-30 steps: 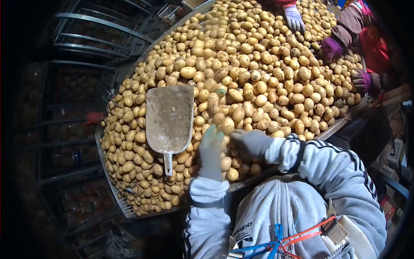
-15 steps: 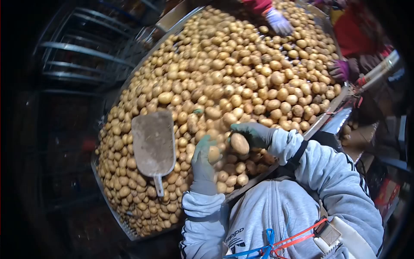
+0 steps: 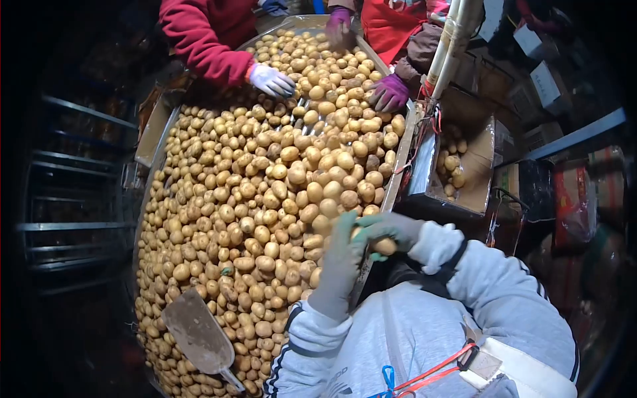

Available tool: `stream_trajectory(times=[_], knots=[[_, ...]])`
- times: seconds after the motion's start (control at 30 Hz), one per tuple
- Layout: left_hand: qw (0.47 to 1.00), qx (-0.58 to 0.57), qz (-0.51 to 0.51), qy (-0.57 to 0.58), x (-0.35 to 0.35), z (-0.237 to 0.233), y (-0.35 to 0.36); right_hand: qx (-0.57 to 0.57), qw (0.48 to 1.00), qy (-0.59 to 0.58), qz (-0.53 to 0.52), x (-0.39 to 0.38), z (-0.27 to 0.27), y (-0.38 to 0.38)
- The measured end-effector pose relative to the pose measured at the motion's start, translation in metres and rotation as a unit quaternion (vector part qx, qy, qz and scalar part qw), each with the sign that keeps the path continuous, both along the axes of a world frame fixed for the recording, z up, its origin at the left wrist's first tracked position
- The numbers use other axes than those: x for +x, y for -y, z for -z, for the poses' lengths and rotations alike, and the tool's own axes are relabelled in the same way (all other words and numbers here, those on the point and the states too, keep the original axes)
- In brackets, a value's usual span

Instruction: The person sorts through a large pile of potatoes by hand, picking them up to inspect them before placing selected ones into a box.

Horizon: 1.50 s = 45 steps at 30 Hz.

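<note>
Over the near right edge of the potato heap (image 3: 265,199), my two gloved hands meet in front of my chest. My right hand (image 3: 397,231) is closed around a potato (image 3: 385,247), which shows below its fingers. My left hand (image 3: 340,262), in a grey-green glove, is raised against the right fingertips. Part of another pale potato (image 3: 356,233) shows between left fingers and thumb; its shape is mostly hidden and the fingertips are blurred. A dirty flat scoop (image 3: 199,330) lies on the potatoes to the left, its handle towards me.
Across the heap are co-workers' hands: a white glove (image 3: 273,81) and purple gloves (image 3: 389,93). A metal-edged board (image 3: 403,156) borders the heap on the right. Beyond it stands a cardboard box (image 3: 474,174) with several potatoes inside. A pale pole (image 3: 451,46) rises by the far right corner.
The view has swung to the right, showing the box and more of the co-workers. My hands have come together near the heap's right edge; they were apart, each with a potato.
</note>
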<state>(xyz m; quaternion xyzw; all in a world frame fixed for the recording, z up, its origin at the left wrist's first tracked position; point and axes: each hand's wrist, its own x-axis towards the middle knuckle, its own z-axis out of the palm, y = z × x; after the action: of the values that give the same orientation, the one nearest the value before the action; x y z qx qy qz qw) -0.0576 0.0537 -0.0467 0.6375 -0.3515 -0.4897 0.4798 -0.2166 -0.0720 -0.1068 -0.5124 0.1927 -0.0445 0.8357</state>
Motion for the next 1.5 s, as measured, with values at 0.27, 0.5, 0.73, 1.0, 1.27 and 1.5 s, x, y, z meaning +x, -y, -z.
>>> stream_trajectory(times=[0.27,0.5,0.73,1.0,1.27,1.5], knots=[[0.989,0.001,-0.14,0.043,0.099,-0.009,-0.057,-0.291,0.857,-0.231,0.358,-0.201,-0.001,0.152],[0.924,0.11,-0.349,0.115,0.175,0.016,-0.172,-0.139,0.942,-0.146,0.267,-0.052,-0.027,0.083],[0.902,0.117,-0.403,0.104,0.156,0.007,-0.22,-0.338,0.935,-0.044,-0.102,0.131,0.007,-0.058],[0.919,0.083,-0.331,0.199,0.135,0.027,-0.216,-0.413,0.836,-0.089,-0.351,0.199,-0.027,-0.1],[0.903,0.218,-0.215,0.3,0.157,0.056,-0.121,-0.418,0.886,-0.124,-0.161,0.183,-0.009,-0.014],[0.963,0.116,-0.242,0.03,0.161,0.08,-0.066,-0.166,0.962,-0.212,-0.046,0.183,-0.027,-0.014]])
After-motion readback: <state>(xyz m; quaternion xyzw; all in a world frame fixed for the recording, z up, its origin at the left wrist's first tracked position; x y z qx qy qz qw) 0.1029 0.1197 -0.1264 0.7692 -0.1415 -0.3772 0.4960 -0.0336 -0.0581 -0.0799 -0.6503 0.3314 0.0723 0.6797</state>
